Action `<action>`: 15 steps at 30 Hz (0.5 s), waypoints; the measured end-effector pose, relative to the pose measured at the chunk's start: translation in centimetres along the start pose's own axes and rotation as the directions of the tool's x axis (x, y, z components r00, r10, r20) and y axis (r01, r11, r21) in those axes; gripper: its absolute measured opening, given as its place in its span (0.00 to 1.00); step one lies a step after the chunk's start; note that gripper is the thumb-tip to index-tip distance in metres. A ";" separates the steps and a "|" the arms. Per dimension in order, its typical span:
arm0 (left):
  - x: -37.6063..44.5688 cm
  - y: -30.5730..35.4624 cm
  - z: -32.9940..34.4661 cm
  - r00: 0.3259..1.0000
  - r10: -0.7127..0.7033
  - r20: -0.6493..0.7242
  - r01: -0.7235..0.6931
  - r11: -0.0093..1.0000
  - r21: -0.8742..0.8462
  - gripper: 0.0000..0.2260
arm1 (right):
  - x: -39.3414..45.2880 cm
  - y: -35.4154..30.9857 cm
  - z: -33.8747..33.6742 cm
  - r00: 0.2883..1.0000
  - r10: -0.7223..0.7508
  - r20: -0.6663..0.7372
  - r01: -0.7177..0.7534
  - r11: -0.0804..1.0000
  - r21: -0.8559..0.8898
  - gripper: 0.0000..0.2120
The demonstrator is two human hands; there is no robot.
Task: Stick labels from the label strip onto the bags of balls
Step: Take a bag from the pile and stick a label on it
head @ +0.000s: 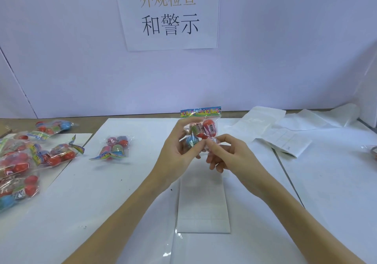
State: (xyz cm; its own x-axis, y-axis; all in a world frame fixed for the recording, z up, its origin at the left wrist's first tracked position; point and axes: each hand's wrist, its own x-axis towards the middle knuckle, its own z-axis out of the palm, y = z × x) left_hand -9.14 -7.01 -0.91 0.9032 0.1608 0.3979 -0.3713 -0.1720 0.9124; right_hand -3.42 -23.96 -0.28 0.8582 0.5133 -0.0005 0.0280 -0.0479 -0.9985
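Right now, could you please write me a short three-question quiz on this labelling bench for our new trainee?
1. True or false: the left hand holds the bag of balls up off the table.
2. Which hand pinches a small white label against the bag? A. left B. right
3. Fill in: the label strip lies flat on the table directly ____ the hands.

Key: 1 true; 2 B, the right hand; 3 below (nearer the person).
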 end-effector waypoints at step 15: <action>0.4 -4.0 -8.4 0.782 -0.166 -0.601 0.599 -0.064 0.798 0.25 | 0.0 -1.2 -4.1 0.861 -0.274 0.430 -0.154 0.664 0.731 0.27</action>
State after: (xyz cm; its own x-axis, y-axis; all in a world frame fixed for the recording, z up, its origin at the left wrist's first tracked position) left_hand -9.05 1.89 -3.61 0.6388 0.7380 0.2174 0.7367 -0.6682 0.1039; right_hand -1.37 -27.39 1.16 0.5108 0.8229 0.2489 -0.4882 0.5159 -0.7040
